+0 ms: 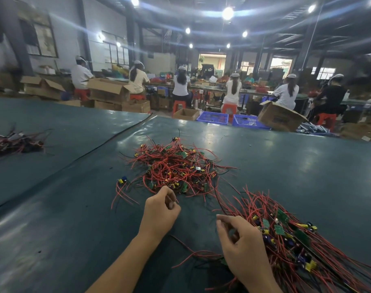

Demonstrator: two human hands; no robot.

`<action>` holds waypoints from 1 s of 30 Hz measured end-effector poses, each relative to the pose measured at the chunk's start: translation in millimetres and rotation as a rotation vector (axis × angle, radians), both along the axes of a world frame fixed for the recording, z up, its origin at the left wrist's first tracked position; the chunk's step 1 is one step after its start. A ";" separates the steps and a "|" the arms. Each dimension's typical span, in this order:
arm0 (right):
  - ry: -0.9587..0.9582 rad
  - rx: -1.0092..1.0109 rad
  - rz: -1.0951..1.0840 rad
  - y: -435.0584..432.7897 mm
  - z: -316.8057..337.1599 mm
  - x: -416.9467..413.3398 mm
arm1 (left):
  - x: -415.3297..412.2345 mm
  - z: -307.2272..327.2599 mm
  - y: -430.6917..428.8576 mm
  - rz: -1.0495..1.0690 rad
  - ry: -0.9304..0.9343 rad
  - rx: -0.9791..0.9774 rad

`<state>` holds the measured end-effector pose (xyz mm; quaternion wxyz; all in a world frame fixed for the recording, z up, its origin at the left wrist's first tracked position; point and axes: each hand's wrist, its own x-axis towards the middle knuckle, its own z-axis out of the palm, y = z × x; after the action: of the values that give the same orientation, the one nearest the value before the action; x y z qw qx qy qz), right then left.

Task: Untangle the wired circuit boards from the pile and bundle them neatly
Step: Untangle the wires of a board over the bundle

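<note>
Red wire knots the pile [176,168] of circuit boards at mid-tabletop [53,208], with a straightened bundle [286,229] at the near right. The left hand [161,210] curls at the pile's near edge and the right hand [239,235] beside the bundle. Whether either pinches a wire I cannot tell. A hard tug could tighten knots or snap leads. Far off, blue crates [212,118] hold contents too blurred to name.

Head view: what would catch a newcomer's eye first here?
The tangled pile of red-wired circuit boards sits in the middle of the green table, just beyond the left hand. A straighter bundle fans out at the right, beside the right hand. Both hands have curled fingers; whether they pinch a wire is unclear.
</note>
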<state>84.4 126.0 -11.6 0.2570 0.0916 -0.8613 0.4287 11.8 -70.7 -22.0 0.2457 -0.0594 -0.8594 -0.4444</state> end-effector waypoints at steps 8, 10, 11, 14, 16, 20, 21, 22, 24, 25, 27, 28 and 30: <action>-0.003 -0.051 0.034 -4.7 3.8 2.1 | -5.9 1.4 -6.1 0.093 -0.186 -0.126; -0.055 -0.118 0.074 -7.7 4.6 3.3 | -6.3 2.0 -7.4 0.108 -0.201 -0.143; -0.088 -0.132 0.097 -8.9 4.4 4.1 | -6.3 2.8 -8.2 0.124 -0.206 -0.164; -0.175 -0.093 0.105 -10.6 0.9 3.8 | -6.9 4.9 -11.1 0.169 -0.237 -0.270; -0.220 -0.010 0.051 -7.2 -2.2 1.1 | -8.3 5.4 -12.8 0.194 -0.270 -0.344; -0.260 0.116 -0.031 1.9 -3.6 -4.4 | -8.2 8.1 -14.7 0.201 -0.267 -0.424; -0.262 0.132 -0.048 3.9 -3.7 -5.5 | -7.0 9.4 -15.3 0.211 -0.258 -0.416; -0.267 0.142 -0.068 6.2 -3.6 -6.8 | -5.6 10.7 -15.6 0.227 -0.257 -0.407; -0.294 0.163 -0.119 12.1 -3.1 -8.6 | -3.9 12.0 -16.1 0.261 -0.274 -0.401; -0.313 0.182 -0.149 15.4 -2.7 -9.3 | -3.6 12.2 -15.7 0.260 -0.281 -0.377; -0.334 0.212 -0.205 23.3 -1.3 -9.4 | -2.8 13.7 -11.8 0.200 -0.263 -0.202; -0.335 0.210 -0.220 26.5 0.3 -9.0 | -2.4 15.3 -8.2 0.161 -0.240 -0.088; -0.320 0.143 -0.209 30.6 4.1 -8.6 | -2.1 20.1 -1.3 0.117 -0.203 0.108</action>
<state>75.8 156.6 -7.5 0.1528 -0.0496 -0.9242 0.3465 9.7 -72.0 -1.9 0.1856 0.0496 -0.8567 -0.4787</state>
